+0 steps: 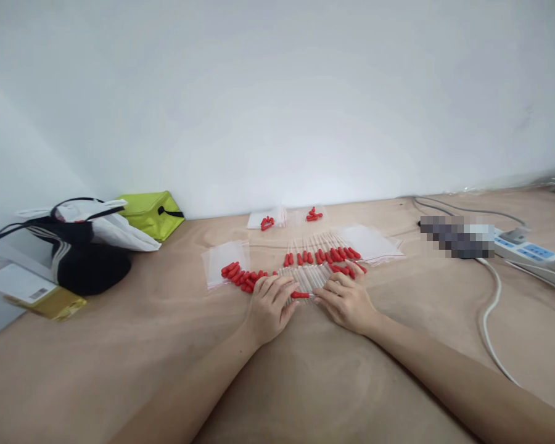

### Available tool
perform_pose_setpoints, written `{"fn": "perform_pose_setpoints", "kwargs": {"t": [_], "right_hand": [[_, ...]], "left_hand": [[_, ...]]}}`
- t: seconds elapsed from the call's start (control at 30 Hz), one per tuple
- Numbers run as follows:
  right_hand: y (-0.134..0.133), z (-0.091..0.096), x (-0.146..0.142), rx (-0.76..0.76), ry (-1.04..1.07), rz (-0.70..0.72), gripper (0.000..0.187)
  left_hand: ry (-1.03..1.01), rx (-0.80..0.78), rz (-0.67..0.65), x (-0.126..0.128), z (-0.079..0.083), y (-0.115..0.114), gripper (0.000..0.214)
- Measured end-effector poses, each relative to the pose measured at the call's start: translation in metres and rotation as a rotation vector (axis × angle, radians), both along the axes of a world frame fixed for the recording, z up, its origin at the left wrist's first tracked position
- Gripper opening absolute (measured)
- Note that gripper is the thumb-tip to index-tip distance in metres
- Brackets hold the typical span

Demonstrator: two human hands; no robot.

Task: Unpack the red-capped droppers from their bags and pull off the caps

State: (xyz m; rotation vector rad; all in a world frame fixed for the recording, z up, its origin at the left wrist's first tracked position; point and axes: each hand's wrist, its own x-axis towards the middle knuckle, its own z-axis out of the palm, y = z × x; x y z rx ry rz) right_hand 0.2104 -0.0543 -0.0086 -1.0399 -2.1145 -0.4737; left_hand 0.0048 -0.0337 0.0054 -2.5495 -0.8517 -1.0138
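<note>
Low over the table, my left hand is closed with its fingertips at a red rubber bulb. My right hand pinches a thin clear dropper tube whose end meets the bulb's open side. How far the tube sits inside the bulb cannot be made out. Just behind my fingers lies a row of loose clear tubes. Loose red bulbs are heaped beside my left hand, and more red bulbs lie behind my right. Farther back, several droppers with red bulbs lie side by side.
Clear zip bags lie at left, with more bags at right. Two small bulb piles rest on bags by the wall. A green bag and black cap stand left; a power strip and white cable lie right.
</note>
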Motion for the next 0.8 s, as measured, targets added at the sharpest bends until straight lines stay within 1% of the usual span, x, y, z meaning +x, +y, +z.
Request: {"fn": "perform_pose_setpoints", "kwargs": {"t": [0.07, 0.2, 0.33, 0.53, 0.8], "right_hand": [[-0.0015, 0.0008, -0.0025, -0.008, 0.012, 0.029, 0.013], [-0.0037, 0.0021, -0.0048, 0.001, 0.022, 0.087, 0.014], [-0.0056, 0.0038, -0.0040, 0.019, 0.030, 0.118, 0.015], [-0.0085, 0.0041, -0.0028, 0.030, 0.017, 0.133, 0.015], [-0.0099, 0.0019, -0.0015, 0.032, 0.032, 0.145, 0.013]], "left_hand": [[0.034, -0.003, -0.048, 0.0006, -0.0007, 0.0015, 0.021], [0.021, -0.005, -0.100, 0.0017, -0.0051, 0.0038, 0.013], [-0.003, 0.016, -0.117, 0.0012, -0.0073, 0.0027, 0.011], [0.000, 0.041, -0.140, -0.0003, -0.0041, -0.0012, 0.015], [0.029, 0.016, -0.148, -0.0007, -0.0030, -0.0015, 0.017]]}}
